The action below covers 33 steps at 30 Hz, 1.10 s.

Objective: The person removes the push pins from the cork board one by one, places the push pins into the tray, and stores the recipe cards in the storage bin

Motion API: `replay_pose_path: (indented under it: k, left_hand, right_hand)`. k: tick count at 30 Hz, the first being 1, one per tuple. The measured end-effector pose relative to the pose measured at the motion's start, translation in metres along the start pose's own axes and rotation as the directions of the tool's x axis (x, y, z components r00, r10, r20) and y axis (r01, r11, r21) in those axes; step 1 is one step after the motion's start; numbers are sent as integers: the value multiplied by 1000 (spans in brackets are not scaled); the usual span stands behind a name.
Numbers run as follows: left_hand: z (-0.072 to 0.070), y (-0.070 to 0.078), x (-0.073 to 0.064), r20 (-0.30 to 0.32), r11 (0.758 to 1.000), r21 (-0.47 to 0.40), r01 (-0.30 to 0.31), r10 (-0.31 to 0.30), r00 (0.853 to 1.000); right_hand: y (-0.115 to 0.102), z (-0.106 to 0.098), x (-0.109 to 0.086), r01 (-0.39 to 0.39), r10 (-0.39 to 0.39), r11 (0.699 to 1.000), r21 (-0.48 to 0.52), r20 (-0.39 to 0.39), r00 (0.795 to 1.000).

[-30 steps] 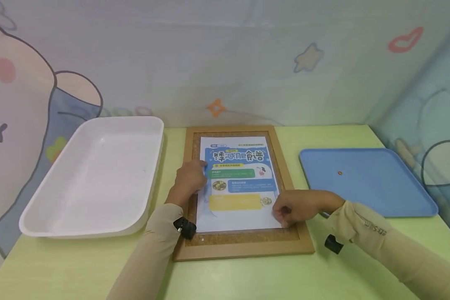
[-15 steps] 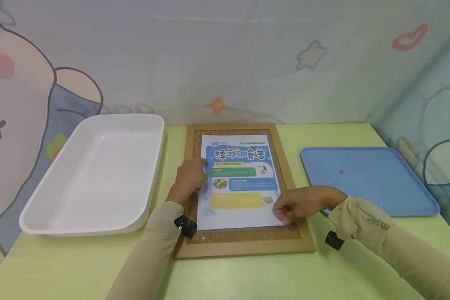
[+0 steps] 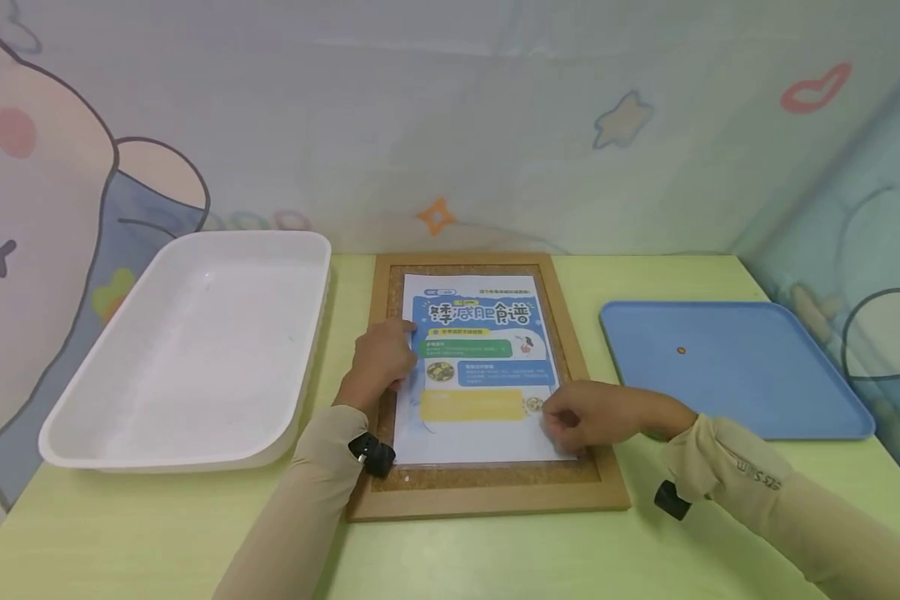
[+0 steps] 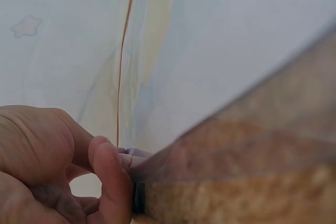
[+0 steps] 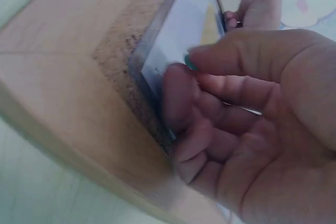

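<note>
A printed sheet (image 3: 482,367) lies on a cork board with a wooden frame (image 3: 487,498). My left hand (image 3: 381,358) rests on the sheet's left edge, its forefinger pointing onto the paper; in the left wrist view the thumb (image 4: 113,182) lies against the sheet's edge. My right hand (image 3: 579,417) hovers at the sheet's lower right corner. In the right wrist view its thumb and forefinger pinch a small green pin (image 5: 190,62) just above the sheet's corner (image 5: 157,66) and the cork (image 5: 123,51).
A deep white tray (image 3: 187,350) stands to the left of the board. On the right a flat blue tray (image 3: 735,371) holds one small orange pin (image 3: 680,350). Printed curtains wall in the back and both sides of the green table (image 3: 495,550).
My right hand has crept a little to the left over the sheet's lower right corner. The left hand stays where it was.
</note>
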<state>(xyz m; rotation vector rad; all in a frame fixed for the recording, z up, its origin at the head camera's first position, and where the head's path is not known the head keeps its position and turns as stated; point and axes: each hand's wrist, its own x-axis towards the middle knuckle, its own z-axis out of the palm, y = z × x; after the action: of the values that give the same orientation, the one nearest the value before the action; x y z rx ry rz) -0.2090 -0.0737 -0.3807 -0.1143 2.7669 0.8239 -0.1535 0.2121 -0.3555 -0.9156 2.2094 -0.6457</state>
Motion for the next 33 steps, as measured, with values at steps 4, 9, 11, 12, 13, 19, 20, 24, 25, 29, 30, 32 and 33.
replay_pose_path:
  k: [4,9,11,12,13,19,20,24,25,29,30,32,33]
  left_hand:
    - [1,-1,0,-11,1000,0,-11,11,1000]
    - [2,1,-2,-9,1000,-14,-9,9,1000]
    - [2,2,-2,-10,1000,-13,-8,8,1000]
    - [2,2,-3,-10,1000,-11,-7,7,1000]
    - [1,2,-3,-12,1000,-12,-7,6,1000]
    - [1,2,-3,-15,1000,-19,4,-4,1000]
    - [1,2,-3,-15,1000,-20,4,-4,1000]
    - [2,1,-3,-18,1000,-19,0,0,1000]
    - [2,0,-3,-18,1000,-20,2,-2,1000]
    - [2,-1,-3,-27,1000,-9,-2,2,1000]
    - [2,-1,-3,-28,1000,-9,-3,3,1000]
    - [2,-1,-3,-33,1000,-7,-10,9,999]
    - [2,-1,-4,-35,1000,-8,-12,12,999]
  right_hand:
    - [-1,7,5,-16,-21,984,-177,-206,978]
    - [0,15,13,-140,-10,927,-349,-394,919]
    - [0,18,14,-156,-32,907,-392,-433,901]
    - [0,19,15,-157,-46,899,-410,-445,894]
    - [-1,20,15,-157,-59,892,-424,-454,889]
    - [-1,20,15,-163,-68,896,-412,-492,868]
    - [-1,20,15,-169,-60,901,-398,-501,863]
    - [2,16,10,-187,-33,920,-344,-543,839]
    - [3,14,8,-189,-24,926,-328,-551,834]
    - [14,4,-3,-196,6,944,-265,-581,814]
    - [18,1,-8,-207,20,945,-252,-588,809]
    - [29,-5,-18,-230,42,945,-234,-609,792]
    - [35,-8,-24,-243,50,942,-229,-624,780]
